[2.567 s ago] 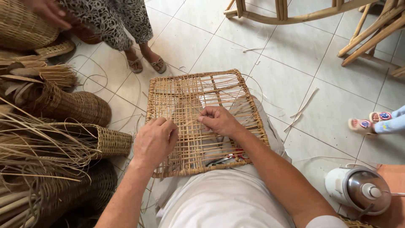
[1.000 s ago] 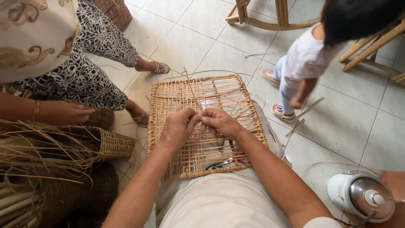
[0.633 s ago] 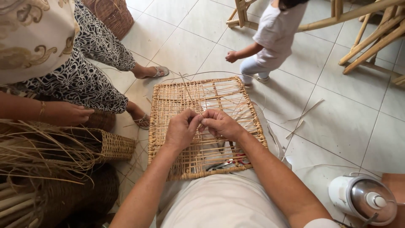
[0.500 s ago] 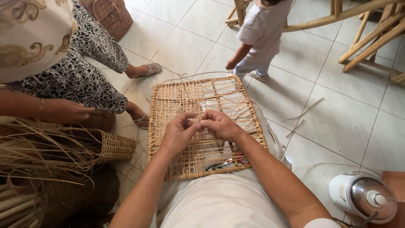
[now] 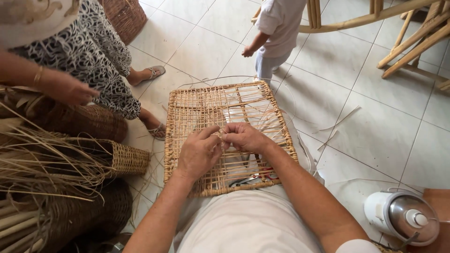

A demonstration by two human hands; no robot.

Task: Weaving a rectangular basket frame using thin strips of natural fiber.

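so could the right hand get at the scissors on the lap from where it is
Probably yes. The scissors lie just below the right hand, under the woven panel. The strands there are sparse, but the hand would likely have to go through a gap or lift the panel.

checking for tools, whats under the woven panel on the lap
Through gaps in the woven panel, red-handled pliers or cutters show on the lap. Both hands and the weave hide the rest.

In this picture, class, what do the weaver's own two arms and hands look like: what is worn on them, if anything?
Both forearms are bare. The left hand and right hand show no gloves, and no rings, watch or bracelet can be seen. A white short sleeve edges the right upper arm; the left arm leaves the picture before any sleeve shows.
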